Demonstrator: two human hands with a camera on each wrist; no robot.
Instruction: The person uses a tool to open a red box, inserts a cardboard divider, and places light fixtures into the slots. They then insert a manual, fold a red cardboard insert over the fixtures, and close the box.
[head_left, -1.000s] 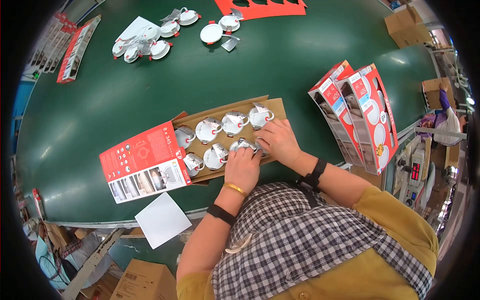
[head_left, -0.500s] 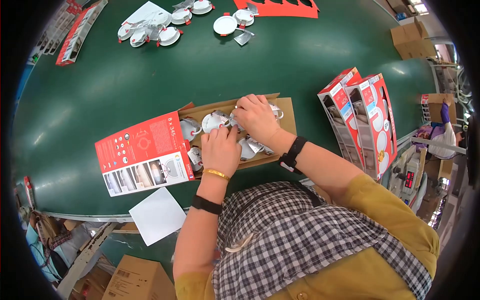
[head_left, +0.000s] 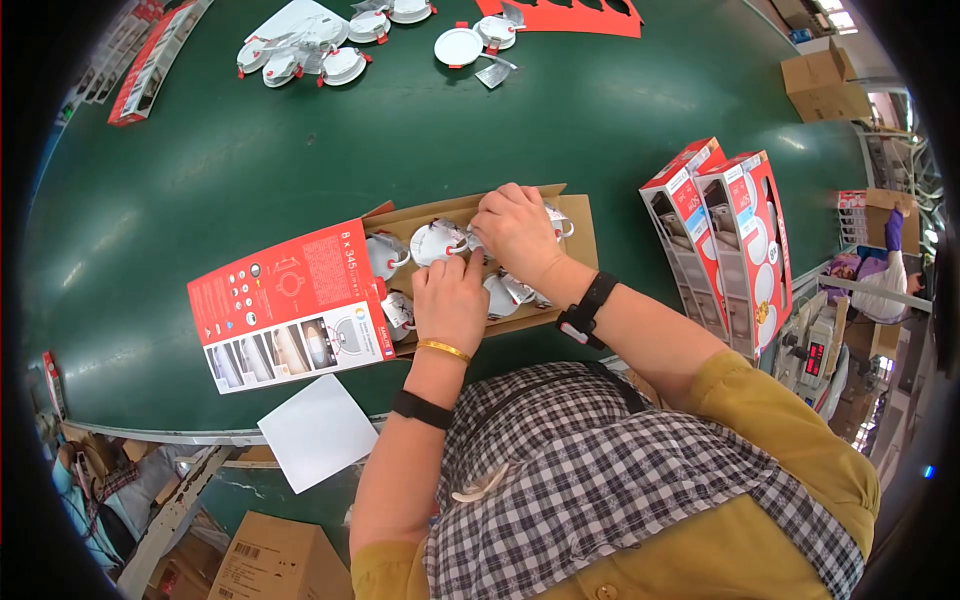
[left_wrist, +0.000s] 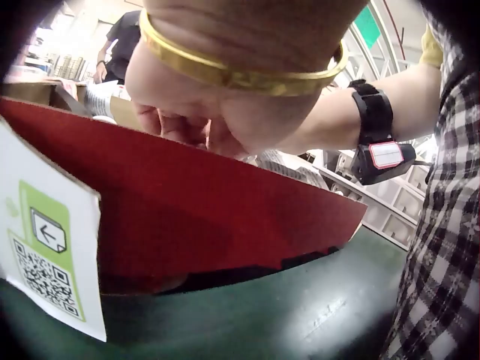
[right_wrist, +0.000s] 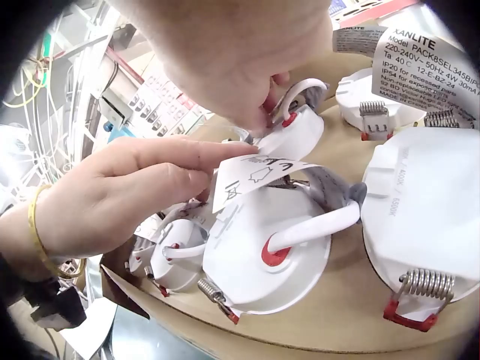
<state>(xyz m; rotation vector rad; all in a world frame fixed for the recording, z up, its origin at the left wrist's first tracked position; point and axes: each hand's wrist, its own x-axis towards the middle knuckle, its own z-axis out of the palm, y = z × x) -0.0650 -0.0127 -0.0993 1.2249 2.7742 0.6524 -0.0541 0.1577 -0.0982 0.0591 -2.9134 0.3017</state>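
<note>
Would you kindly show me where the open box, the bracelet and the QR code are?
Open box (head_left: pixel 582 235): head view, on bare cardboard at its right end.
Bracelet (head_left: pixel 443 348): head view, on the band's middle.
QR code (left_wrist: pixel 46 276): left wrist view, on its centre.

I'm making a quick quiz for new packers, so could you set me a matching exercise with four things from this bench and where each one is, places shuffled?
Things
1. Gold bangle
2. Blank white sheet
3. Pair of printed cartons
4. Red sheet with cut-outs

Places
A. At the far side of the green table
B. Across the table's near edge
C. On the wrist of the left hand
D. To the right of the open box

Right pairs: 1-C, 2-B, 3-D, 4-A
</note>
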